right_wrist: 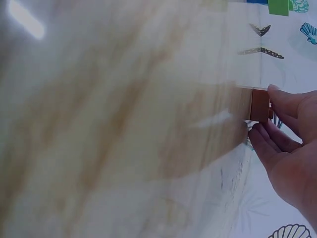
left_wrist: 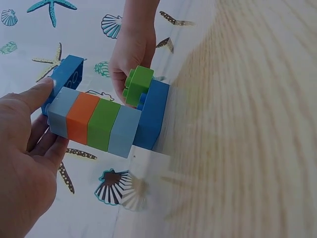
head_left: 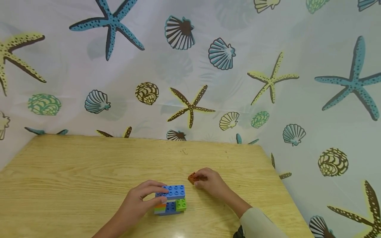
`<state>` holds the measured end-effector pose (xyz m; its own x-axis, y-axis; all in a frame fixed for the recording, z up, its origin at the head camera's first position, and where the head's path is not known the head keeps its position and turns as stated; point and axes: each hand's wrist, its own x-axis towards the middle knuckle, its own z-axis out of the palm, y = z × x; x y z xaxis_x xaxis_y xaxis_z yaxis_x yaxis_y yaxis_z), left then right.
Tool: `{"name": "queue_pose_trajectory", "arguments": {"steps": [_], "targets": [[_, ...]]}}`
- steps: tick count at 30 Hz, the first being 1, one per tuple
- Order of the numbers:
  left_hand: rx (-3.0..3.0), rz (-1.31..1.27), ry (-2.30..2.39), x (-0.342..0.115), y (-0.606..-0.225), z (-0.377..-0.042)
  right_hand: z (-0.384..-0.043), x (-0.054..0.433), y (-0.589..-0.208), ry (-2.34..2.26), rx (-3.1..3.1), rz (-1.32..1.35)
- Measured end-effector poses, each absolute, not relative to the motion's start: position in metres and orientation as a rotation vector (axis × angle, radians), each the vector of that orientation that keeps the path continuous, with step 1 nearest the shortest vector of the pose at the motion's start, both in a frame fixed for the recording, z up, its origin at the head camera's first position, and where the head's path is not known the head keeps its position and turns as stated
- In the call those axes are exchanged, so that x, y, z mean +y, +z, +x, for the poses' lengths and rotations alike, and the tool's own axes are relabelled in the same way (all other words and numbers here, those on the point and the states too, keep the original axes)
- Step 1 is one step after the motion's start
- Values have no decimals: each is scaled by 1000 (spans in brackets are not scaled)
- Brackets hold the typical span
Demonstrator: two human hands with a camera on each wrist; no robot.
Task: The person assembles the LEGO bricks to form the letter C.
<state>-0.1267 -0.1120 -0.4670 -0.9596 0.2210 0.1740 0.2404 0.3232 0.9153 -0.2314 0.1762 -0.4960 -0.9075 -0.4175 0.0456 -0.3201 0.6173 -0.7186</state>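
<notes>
My left hand grips the top of a toy building-brick structure, thumb and fingers on its upper blue brick. In the left wrist view, a column of light blue, green, orange and light blue bricks links that upper brick to a long blue base brick. A green brick sits on the base's other end, below the overhanging upper brick. To the right and farther back, my right hand pinches a reddish-brown brick at the tabletop, its studs partly covered by the fingers.
Both hands work over a light wood-grain table. A white curtain printed with starfish and shells hangs behind the table and along its right side.
</notes>
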Motion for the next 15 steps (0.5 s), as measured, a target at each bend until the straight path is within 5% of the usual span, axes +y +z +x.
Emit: {"name": "queue_pose_trajectory", "arguments": {"steps": [15], "targets": [[-2522,-378,-1818,-109,-468,-125,-235,167,-501,-1089,2788,-648]]}}
